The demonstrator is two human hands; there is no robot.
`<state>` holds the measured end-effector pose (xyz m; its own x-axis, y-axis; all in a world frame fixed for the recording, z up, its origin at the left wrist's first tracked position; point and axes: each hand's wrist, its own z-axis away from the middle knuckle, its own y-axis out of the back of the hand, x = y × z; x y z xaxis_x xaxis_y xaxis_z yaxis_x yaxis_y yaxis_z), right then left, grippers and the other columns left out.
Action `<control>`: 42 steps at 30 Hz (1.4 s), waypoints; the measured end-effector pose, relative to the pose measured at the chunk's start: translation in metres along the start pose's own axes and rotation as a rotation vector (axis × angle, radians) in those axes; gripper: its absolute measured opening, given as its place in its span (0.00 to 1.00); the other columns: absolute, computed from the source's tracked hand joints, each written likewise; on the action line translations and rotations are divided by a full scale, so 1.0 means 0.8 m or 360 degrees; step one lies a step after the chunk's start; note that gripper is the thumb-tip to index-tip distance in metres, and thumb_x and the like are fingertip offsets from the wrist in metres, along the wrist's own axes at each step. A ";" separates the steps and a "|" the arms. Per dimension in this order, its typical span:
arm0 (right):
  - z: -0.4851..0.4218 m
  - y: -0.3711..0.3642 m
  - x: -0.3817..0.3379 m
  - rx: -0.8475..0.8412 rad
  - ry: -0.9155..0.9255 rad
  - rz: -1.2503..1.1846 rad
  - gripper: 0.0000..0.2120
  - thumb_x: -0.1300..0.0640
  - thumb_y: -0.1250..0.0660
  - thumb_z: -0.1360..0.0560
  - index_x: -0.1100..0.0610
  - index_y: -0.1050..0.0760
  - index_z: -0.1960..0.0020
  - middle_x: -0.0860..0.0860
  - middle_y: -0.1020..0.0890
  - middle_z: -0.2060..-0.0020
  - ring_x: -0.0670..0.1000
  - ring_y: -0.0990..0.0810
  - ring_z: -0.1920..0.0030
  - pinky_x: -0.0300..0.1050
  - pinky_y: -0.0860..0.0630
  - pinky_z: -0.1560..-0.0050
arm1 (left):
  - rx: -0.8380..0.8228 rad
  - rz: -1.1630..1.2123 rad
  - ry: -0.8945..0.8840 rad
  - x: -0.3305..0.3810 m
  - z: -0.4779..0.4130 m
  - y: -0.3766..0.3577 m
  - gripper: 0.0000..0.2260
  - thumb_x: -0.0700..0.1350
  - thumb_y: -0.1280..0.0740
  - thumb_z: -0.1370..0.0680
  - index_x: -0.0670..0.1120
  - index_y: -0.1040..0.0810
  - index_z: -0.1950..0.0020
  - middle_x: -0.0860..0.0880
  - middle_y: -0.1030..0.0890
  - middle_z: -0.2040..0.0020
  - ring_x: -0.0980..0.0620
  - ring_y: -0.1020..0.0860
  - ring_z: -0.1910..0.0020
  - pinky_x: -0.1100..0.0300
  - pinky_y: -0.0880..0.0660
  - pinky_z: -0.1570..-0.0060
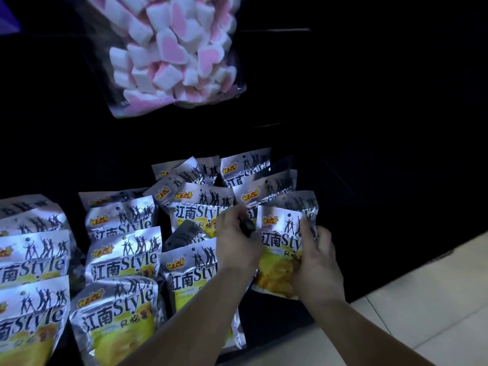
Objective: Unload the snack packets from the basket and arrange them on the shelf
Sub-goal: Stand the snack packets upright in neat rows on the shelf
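Right hand: my right hand (317, 262) grips the right side of a silver foil snack packet (280, 249) with a yellow lower half, thumb on the front and fingers behind.
Left hand: my left hand (236, 244) has its fingers curled at the packet's left edge and seems to pinch it. Something dark sits at my fingertips, and I cannot make out what it is.
Packet's place: upright, at the right end of the dark shelf (277, 318), near its front edge, in front of two more of its kind.
Handling: I judge it light and puffed with air. The foil is slick and crinkly and the contents are probably brittle, so I would hold it by the side seams and not squeeze the middle.
Writing: "江南Style" in large dark letters, with dancing silhouettes above and a small red-and-yellow logo at the top left. The smaller line beneath is partly covered.
Neighbours: rows of matching silver packets (124, 260) run along the shelf to its left end, some leaning.
Above: a clear bag of pink-and-white marshmallows (174, 54) hangs there.
Basket: not in view.
Floor: pale tiled floor (422, 313) lies to the right of the shelf.
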<state>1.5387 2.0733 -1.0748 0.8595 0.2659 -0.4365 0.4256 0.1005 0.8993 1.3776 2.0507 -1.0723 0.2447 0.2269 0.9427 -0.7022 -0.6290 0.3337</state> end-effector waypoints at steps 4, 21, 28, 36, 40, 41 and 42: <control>0.001 0.008 0.007 -0.0006 0.0068 -0.0033 0.50 0.66 0.31 0.28 0.42 0.56 0.19 0.49 0.44 0.28 0.55 0.29 0.35 0.49 0.20 0.50 | -0.0404 -0.0180 0.0272 -0.019 0.035 0.006 0.11 0.40 0.29 0.27 0.58 0.24 0.57 0.54 0.16 0.55 0.52 0.17 0.58 0.54 0.17 0.60; 0.073 0.032 0.024 -0.0328 0.0170 0.0406 0.41 0.52 0.29 0.30 0.35 0.45 0.23 0.46 0.55 0.22 0.55 0.46 0.25 0.51 0.25 0.35 | -0.0893 -0.0236 0.0218 -0.032 0.111 -0.012 0.25 0.34 0.33 0.27 0.50 0.25 0.32 0.50 0.21 0.38 0.51 0.21 0.41 0.66 0.23 0.48; 0.059 0.013 0.035 -0.0407 0.0293 0.0337 0.40 0.48 0.30 0.27 0.30 0.49 0.24 0.45 0.56 0.22 0.53 0.48 0.24 0.51 0.20 0.42 | -0.0326 -0.0261 0.0013 -0.023 0.064 -0.001 0.12 0.36 0.31 0.27 0.55 0.21 0.55 0.51 0.20 0.49 0.53 0.18 0.53 0.57 0.18 0.55; 0.017 0.019 0.026 -0.0410 0.0130 0.0016 0.31 0.40 0.34 0.24 0.34 0.40 0.24 0.43 0.31 0.30 0.49 0.30 0.31 0.49 0.23 0.41 | -0.0530 -0.0131 0.0331 -0.014 0.039 -0.001 0.18 0.33 0.34 0.25 0.56 0.21 0.45 0.46 0.15 0.57 0.52 0.20 0.69 0.60 0.25 0.68; 0.008 0.037 0.009 -0.0343 0.0036 -0.0121 0.26 0.33 0.36 0.24 0.35 0.31 0.28 0.41 0.26 0.33 0.46 0.25 0.34 0.48 0.23 0.40 | -0.0367 -0.0125 0.0318 -0.006 0.043 0.023 0.13 0.40 0.30 0.25 0.56 0.19 0.45 0.50 0.15 0.57 0.56 0.19 0.64 0.61 0.21 0.62; 0.009 0.040 0.004 -0.0358 0.0022 -0.0141 0.26 0.32 0.36 0.25 0.35 0.31 0.28 0.41 0.25 0.33 0.46 0.24 0.34 0.48 0.23 0.40 | -0.0400 -0.0110 0.0333 -0.005 0.047 0.029 0.14 0.39 0.29 0.25 0.55 0.19 0.43 0.52 0.15 0.55 0.56 0.18 0.62 0.60 0.20 0.59; 0.011 0.043 0.000 -0.0370 0.0014 -0.0161 0.26 0.32 0.36 0.25 0.36 0.30 0.28 0.41 0.25 0.33 0.46 0.24 0.34 0.48 0.23 0.40 | -0.0436 -0.0101 0.0337 -0.002 0.050 0.036 0.16 0.38 0.29 0.25 0.53 0.19 0.41 0.53 0.16 0.52 0.57 0.18 0.61 0.61 0.20 0.56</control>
<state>1.5557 2.0678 -1.0441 0.8130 0.2514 -0.5251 0.4317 0.3448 0.8335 1.3841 2.0024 -1.0641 0.1695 0.4266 0.8884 -0.8504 -0.3923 0.3506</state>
